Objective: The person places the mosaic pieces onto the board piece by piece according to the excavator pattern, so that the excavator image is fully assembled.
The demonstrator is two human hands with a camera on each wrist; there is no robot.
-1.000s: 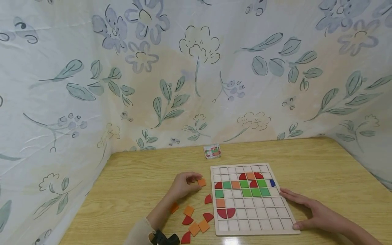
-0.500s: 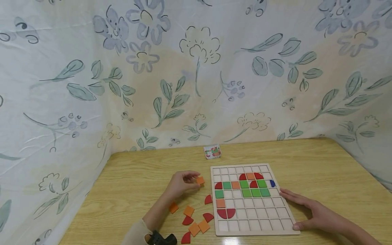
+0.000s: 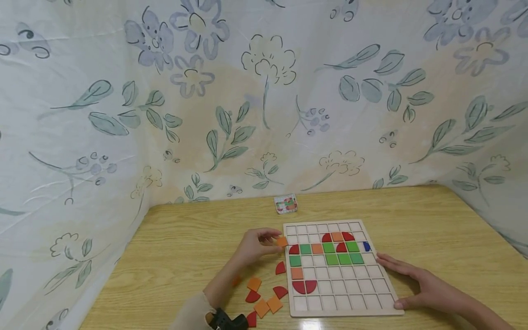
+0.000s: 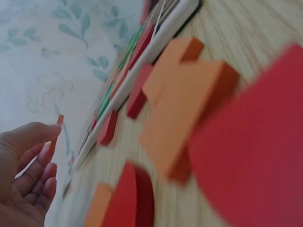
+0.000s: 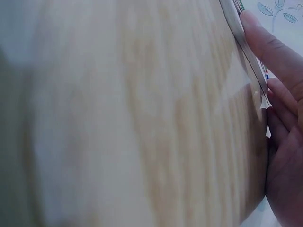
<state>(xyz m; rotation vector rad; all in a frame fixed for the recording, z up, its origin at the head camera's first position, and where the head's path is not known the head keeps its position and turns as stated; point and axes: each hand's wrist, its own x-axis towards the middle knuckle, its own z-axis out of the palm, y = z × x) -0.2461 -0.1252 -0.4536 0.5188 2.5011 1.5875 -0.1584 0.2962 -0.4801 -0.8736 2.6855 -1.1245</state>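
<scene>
Orange tile [image 3: 282, 241] in your left hand [image 3: 259, 243], at the left edge of the board [image 3: 350, 301].
You pinch it between thumb and fingertip, other fingers loosely bent; whether it touches the board can't be told. Your right hand [image 3: 426, 285] spreads along the board's right side, thumb at the near corner, grasping nothing. I'd judge it best to pinch lightly, level the tile, square it to the grid, and let the right hand steady the board without pushing. Mind the red piece [image 3: 280, 268] just beside the left edge.
</scene>
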